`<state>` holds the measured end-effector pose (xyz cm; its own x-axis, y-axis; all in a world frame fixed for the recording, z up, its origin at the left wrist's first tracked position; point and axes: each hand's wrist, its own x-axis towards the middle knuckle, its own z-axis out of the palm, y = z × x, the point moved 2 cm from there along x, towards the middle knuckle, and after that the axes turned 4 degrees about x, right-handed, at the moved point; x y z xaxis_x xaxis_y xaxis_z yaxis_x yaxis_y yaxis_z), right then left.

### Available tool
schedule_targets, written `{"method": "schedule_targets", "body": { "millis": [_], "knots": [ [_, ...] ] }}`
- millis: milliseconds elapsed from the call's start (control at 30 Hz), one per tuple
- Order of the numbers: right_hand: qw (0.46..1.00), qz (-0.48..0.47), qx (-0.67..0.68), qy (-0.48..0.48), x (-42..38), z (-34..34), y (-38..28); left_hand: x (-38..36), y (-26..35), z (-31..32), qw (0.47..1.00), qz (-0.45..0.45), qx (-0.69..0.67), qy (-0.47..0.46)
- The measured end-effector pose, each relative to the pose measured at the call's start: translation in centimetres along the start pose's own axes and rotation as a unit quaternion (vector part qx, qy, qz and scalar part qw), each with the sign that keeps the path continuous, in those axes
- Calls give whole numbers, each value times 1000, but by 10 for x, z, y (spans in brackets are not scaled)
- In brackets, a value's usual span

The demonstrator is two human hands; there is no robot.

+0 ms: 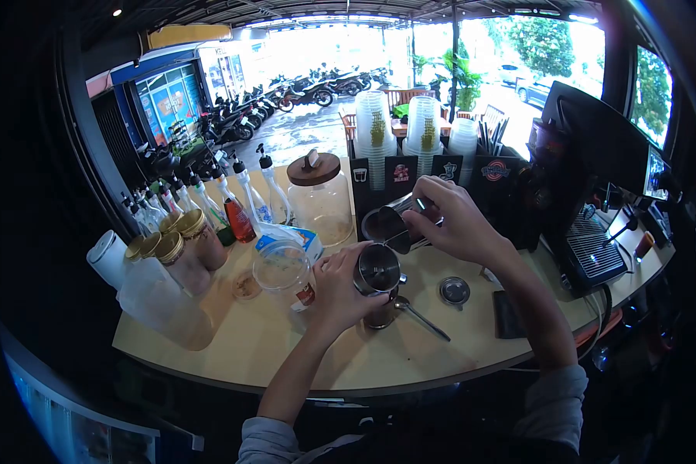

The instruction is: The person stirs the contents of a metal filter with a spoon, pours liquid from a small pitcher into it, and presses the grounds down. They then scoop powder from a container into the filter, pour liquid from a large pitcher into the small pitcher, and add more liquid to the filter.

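My left hand is wrapped round a round metal cup with a dark inside, held over the counter. Up and to the right, my right hand grips a metal pitcher, tilted toward the cup. Its spout is close to the cup's rim; whether liquid flows is too small to tell. Below the cup, another metal vessel stands partly hidden. A spoon lies right of it. Left of my left hand is a clear plastic cup.
On the wooden counter are a round metal lid, a dark pad, a wooden-lidded glass jar, pump bottles, jars and stacked cups. A coffee machine stands at the right.
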<state>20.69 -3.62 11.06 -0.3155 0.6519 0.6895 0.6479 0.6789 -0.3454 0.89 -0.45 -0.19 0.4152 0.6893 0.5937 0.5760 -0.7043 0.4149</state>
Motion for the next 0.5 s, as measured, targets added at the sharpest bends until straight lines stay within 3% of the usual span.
{"method": "schedule_targets", "body": {
  "millis": [267,500],
  "knots": [
    [997,59,17,-35,-1,-7,-6,0,1,0,1000,-10,-13,10],
    [998,48,-14,-44,-5,-6,-11,1,0,6,997,-36,-55,47]
  ]
}}
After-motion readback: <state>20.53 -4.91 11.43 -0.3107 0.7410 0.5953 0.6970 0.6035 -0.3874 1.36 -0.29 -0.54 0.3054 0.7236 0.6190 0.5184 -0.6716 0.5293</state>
